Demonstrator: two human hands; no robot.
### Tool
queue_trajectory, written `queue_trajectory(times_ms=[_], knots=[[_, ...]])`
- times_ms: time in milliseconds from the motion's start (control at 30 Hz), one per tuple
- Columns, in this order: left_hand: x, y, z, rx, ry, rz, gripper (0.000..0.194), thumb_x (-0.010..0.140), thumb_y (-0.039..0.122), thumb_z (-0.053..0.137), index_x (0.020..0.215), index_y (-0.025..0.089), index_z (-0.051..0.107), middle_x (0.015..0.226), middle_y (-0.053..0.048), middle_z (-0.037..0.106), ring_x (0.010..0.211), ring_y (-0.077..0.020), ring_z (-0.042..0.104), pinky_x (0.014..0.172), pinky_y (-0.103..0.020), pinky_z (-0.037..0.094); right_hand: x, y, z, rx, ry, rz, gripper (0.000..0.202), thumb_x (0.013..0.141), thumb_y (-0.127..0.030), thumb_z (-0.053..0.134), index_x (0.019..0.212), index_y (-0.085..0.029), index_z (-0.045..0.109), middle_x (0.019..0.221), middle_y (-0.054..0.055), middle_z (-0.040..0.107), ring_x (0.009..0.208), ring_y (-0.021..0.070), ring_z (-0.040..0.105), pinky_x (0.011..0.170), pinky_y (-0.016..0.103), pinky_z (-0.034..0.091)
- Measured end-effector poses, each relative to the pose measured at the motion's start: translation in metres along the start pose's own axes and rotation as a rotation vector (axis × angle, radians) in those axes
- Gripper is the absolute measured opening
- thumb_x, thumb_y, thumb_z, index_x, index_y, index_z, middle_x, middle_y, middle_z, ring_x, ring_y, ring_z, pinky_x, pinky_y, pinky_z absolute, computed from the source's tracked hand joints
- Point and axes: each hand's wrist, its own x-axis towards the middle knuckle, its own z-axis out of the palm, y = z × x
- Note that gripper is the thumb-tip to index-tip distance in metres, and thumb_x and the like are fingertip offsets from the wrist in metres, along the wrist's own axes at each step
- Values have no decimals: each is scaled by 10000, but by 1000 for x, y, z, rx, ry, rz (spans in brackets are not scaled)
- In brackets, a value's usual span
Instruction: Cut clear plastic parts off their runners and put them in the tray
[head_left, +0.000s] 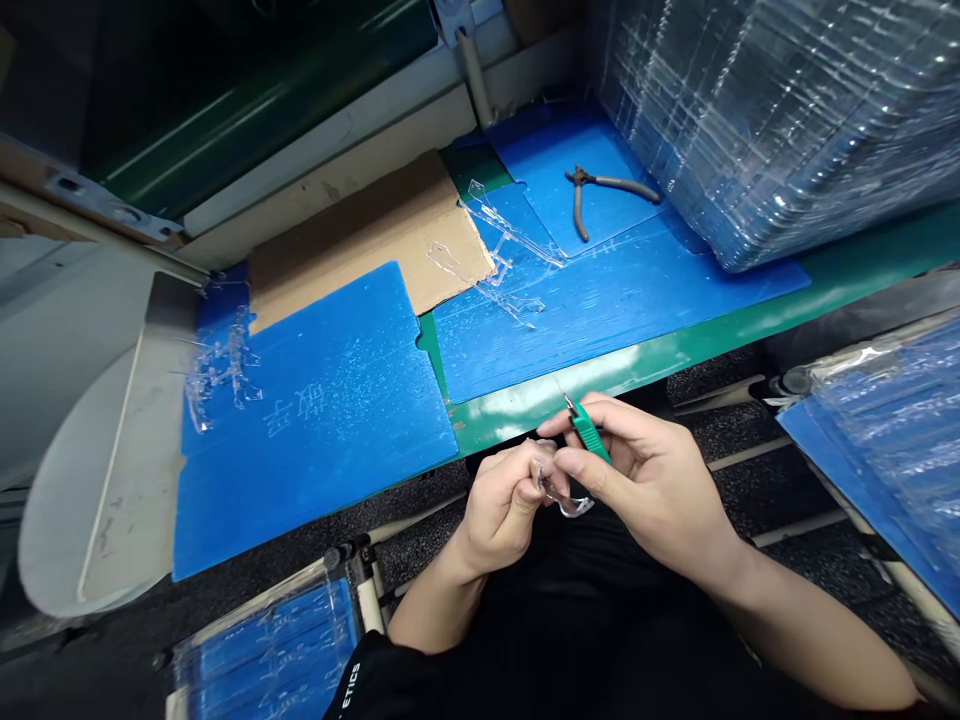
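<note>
My left hand (pixel 504 508) is closed around a small clear plastic part (pixel 574 506), whose curved end sticks out between my two hands. In my right hand (pixel 651 478) sits a green-handled craft knife (pixel 589 434), its thin blade pointing up and away from me. The right thumb and a fingertip come close to the clear part; whether they press on it I cannot tell. Both hands are held in front of my body, just below the bench's near edge. My left fingers hide much of the part.
Clear plastic sprues (pixel 504 262) lie on the blue sheets (pixel 570 320), with more sprues (pixel 221 370) at the left. Grey-handled nippers (pixel 581 195) rest at the back. Stacked clear trays (pixel 780 120) stand at right. Cardboard (pixel 360 235) lies behind; racks flank me below the bench.
</note>
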Motion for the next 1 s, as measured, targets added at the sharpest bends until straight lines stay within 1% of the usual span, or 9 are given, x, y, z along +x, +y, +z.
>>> queue_trajectory(times_ms=[233, 333, 400, 533, 600, 700, 767, 867, 1000], knots=[[-12, 8, -10, 73, 33, 1, 444, 1162, 490, 415, 928, 186, 639, 743, -19, 604, 637, -133, 565, 616, -274, 448, 7, -1, 9, 136, -108, 155, 219, 1019, -351, 752, 918, -158, 737, 693, -20, 613, 540, 87, 506, 513, 215, 459], [-26, 11, -19, -59, 237, -115, 381, 1152, 500, 460, 1042, 190, 653, 791, -19, 617, 669, -126, 579, 649, -256, 478, 13, 8, 23, 179, -153, 110, 228, 1017, -400, 762, 985, -174, 764, 692, -32, 602, 479, 63, 406, 446, 206, 359], [-37, 11, -24, -133, 379, -176, 310, 1140, 484, 513, 1122, 195, 624, 794, -10, 621, 664, -120, 580, 641, -239, 491, 18, 14, 38, 160, -228, 63, 193, 959, -369, 831, 963, -183, 778, 725, -12, 656, 508, 81, 482, 460, 213, 389], [-58, 17, -35, -147, 447, -193, 306, 1134, 426, 558, 1351, 214, 516, 798, 4, 676, 630, -121, 626, 623, -233, 528, 20, 22, 68, 11, -276, 100, 149, 948, -342, 845, 966, -209, 780, 691, -8, 679, 499, 106, 523, 457, 232, 416], [-71, 25, -44, 97, 572, -112, 382, 1130, 389, 572, 1470, 247, 471, 902, -28, 739, 743, -165, 722, 721, -292, 589, 20, 28, 82, -93, -250, 113, 163, 927, -363, 874, 966, -229, 790, 701, -3, 664, 526, 117, 522, 479, 254, 429], [-98, 41, -60, 756, 634, -86, 327, 1124, 312, 561, 1449, 292, 588, 1112, -91, 783, 981, -261, 789, 863, -407, 602, 24, 38, 110, -204, -186, 175, 192, 883, -405, 917, 942, -263, 802, 777, 43, 671, 609, 164, 562, 534, 320, 467], [-121, 51, -65, 1071, 584, -207, 315, 1119, 291, 549, 1414, 274, 660, 992, -82, 780, 862, -275, 781, 781, -427, 576, 27, 44, 134, -217, -206, 254, 214, 861, -439, 931, 944, -287, 805, 807, 72, 677, 637, 199, 576, 539, 361, 476], [-158, 65, -70, 1206, 590, -399, 392, 1104, 337, 584, 1480, 240, 639, 788, -47, 730, 682, -257, 726, 677, -424, 525, 27, 49, 169, -191, -418, 309, 223, 852, -448, 932, 950, -290, 809, 698, 58, 607, 566, 192, 512, 469, 363, 407], [-225, 87, -111, 1239, 830, -806, 381, 1135, 497, 475, 1364, 279, 687, 822, -51, 762, 615, -221, 680, 606, -362, 467, 26, 65, 186, -178, -606, 230, 137, 925, -436, 847, 982, -314, 824, 701, 77, 589, 533, 203, 491, 427, 392, 344]])
